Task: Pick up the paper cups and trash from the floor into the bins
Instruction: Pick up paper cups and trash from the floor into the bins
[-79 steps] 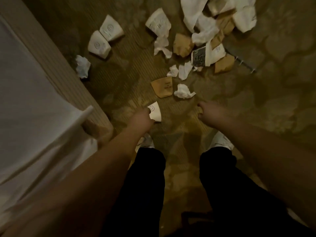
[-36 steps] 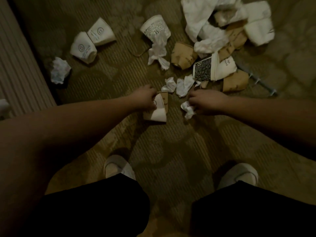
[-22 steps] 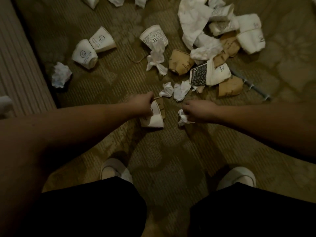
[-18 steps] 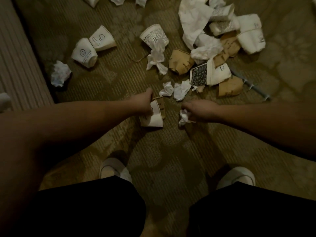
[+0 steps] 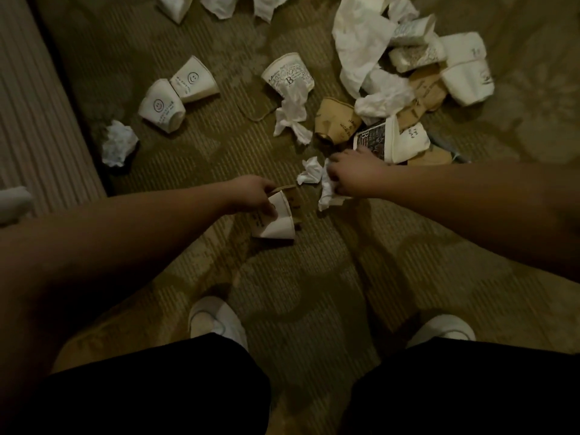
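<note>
Below, left hand (image 5: pixel 251 196) fingers pinching 2 stacked cups (image 5: pixel 276 219), right hand (image 5: pixel 351 174) fingers around 1 crumpled tissue (image 5: pixel 328 194).

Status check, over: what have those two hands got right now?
Left hand grips white cup, brown cup nested. Right hand holds crumpled tissue, reaching into the pile. Nothing blocking; no bins in view.

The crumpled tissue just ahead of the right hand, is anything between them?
Nothing visible lies between the right hand and the crumpled tissue; that hand already holds another tissue wad.
</note>
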